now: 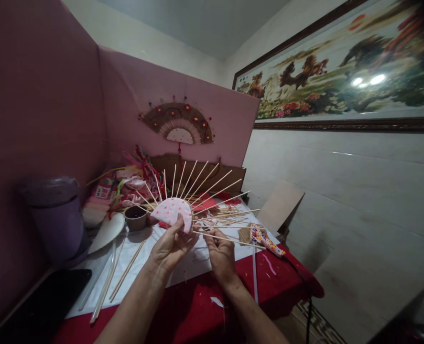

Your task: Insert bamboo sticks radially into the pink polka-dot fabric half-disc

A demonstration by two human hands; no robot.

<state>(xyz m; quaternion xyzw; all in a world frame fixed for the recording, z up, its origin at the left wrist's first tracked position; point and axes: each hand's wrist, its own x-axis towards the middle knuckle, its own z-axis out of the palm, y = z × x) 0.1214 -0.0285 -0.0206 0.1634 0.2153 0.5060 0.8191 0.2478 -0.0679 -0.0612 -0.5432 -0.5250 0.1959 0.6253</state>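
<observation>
A half-round, padded pink fan base with red spots (171,211) is held up over the table, thin wooden sticks (208,185) fanning out from its curved edge. My left hand (172,241) grips the base from below, thumb pressed on its front and fingers behind. Close by on the right, my right hand (219,251) is closed, fingertips pinched at one of the lowest wooden sticks near the base's right corner. The exact contact there is partly hidden by the fingers.
A flower-patterned glue gun (267,241) with a cord lies at right. Loose sticks (127,270), clear tubes (104,284) and a dark-filled cup (135,218) are at left, near a purple bin (56,222). A finished fan (179,123) hangs on the pink panel behind.
</observation>
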